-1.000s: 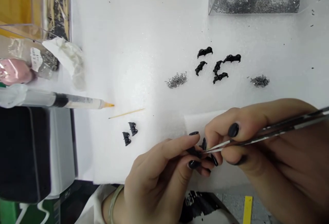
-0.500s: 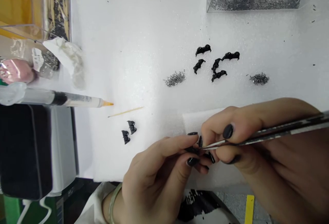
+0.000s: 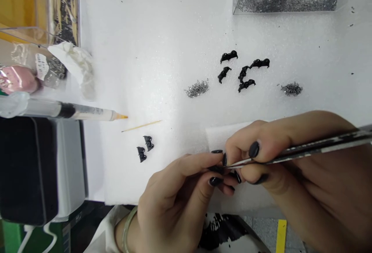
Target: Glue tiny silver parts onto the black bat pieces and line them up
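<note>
The left hand (image 3: 171, 200) pinches a small black part (image 3: 216, 169) between its fingers (image 3: 196, 164). The right hand (image 3: 290, 179) pinches tweezers (image 3: 308, 150), their tips at the part.

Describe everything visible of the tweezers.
Slim and metallic-looking, the tweezers have dark, worn-looking arms narrowing to paler pointed tips, nearly together. The right hand pinches them, slanting; their rear runs past the picture's right edge. The tips sit at a dark piece in the left hand; whether they grip it is unclear.

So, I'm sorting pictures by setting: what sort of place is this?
Probably a workshop for fine handwork: tweezers in the right hand, a syringe, and little heaps of tiny metallic pieces.
</note>
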Motion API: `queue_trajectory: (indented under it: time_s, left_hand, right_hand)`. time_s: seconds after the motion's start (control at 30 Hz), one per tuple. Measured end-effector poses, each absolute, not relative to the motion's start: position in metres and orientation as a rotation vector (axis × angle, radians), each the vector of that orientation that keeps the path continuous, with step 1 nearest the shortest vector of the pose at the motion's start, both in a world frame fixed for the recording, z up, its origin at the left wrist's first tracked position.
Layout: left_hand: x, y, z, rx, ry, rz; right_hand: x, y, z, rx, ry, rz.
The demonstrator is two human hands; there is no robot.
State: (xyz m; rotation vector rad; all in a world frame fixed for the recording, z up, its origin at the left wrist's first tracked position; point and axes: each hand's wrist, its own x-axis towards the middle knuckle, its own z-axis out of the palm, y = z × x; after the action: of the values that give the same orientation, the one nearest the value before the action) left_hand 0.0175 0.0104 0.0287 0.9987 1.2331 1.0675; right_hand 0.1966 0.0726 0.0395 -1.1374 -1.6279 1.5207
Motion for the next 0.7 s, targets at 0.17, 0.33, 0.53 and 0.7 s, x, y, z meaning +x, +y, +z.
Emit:
queue_trajectory:
  time_s: [0.17,0.33,0.53,0.7]
  left_hand:
    - [0.0182,0.0117,0.0284,0.999,1.231,1.084]
    - [0.0186,0.0107,0.026,1.009,1.236,1.093]
    - [0.0167,0.0104,0.026,1.024,1.219,1.08]
    - [0.0164,0.0088,0.0254,1.016,1.19,1.101]
  right_hand:
    - [0.2007,0.0738,0.0386,-1.166,-1.754,1.476]
    - [0.2006,0.0739,0.0405,-1.213,-1.72,1.479]
    - [0.1992,0.0757,0.0413,-1.093,-1.663,1.593]
    - [0.2023,0.0759,0.0425,-1.077,-1.666,1.624]
